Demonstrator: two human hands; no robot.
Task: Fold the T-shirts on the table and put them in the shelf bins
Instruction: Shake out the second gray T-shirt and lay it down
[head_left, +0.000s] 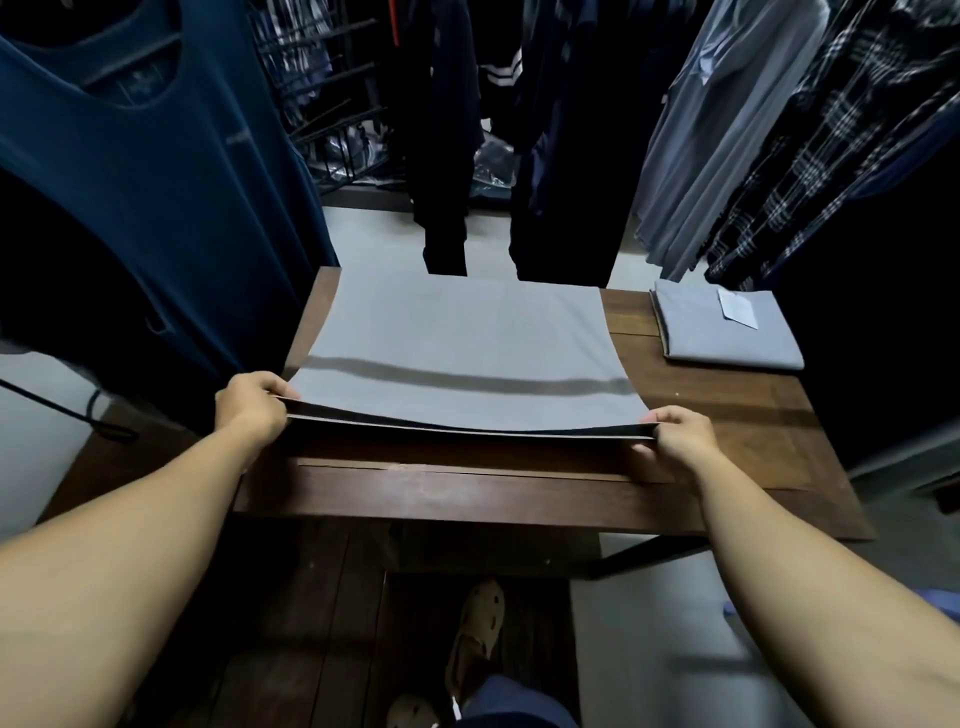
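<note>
A light grey T-shirt (457, 343) lies spread over a thin dark folding board on the wooden table (519, 493); a dark stripe runs across it near its front edge. My left hand (254, 402) pinches the near left corner of board and shirt. The near right corner is pinched by my right hand (678, 431). That near edge is lifted slightly off the table. A folded light blue T-shirt (727, 327) with a white tag lies at the table's far right. No shelf bins are in view.
Hanging clothes crowd all sides: a dark blue top (156, 182) at left, dark garments (493, 130) behind the table, grey and plaid shirts (805, 130) at right. Black wire racks (332, 104) stand at the back left. My feet in sandals (475, 639) show below the table.
</note>
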